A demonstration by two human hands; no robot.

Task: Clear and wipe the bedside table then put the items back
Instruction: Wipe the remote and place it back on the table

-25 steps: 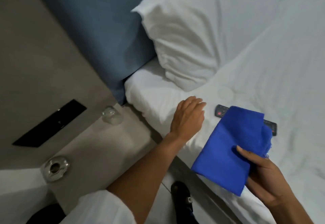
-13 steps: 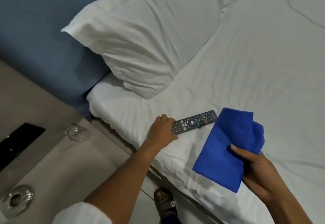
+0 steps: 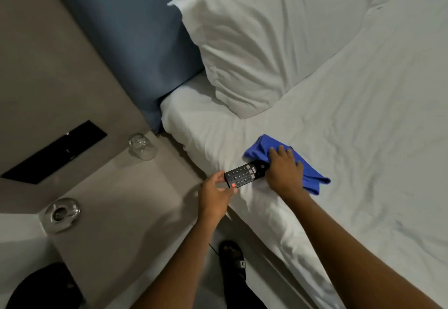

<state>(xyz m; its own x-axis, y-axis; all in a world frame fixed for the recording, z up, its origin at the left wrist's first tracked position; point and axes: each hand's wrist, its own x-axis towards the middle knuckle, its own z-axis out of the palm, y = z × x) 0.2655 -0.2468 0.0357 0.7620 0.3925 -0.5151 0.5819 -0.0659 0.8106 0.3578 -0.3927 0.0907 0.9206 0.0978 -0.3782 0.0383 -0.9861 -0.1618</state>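
Left hand [image 3: 214, 193] fingers clamped on black rectangular plastic remote [image 3: 244, 174]; right hand [image 3: 286, 169] fingers spread flat, pressing crumpled blue cloth [image 3: 312, 178] onto white bed [image 3: 363, 139].

Both bare forearms reach from the near edge toward the far middle of the scene. The left hand [image 3: 214, 193] pinches the near end of a black, slim plastic remote control [image 3: 244, 175] between thumb and fingers, while the right hand [image 3: 286, 170] lies palm-down, fingers spread, pressing a crumpled blue cloth [image 3: 312, 178].
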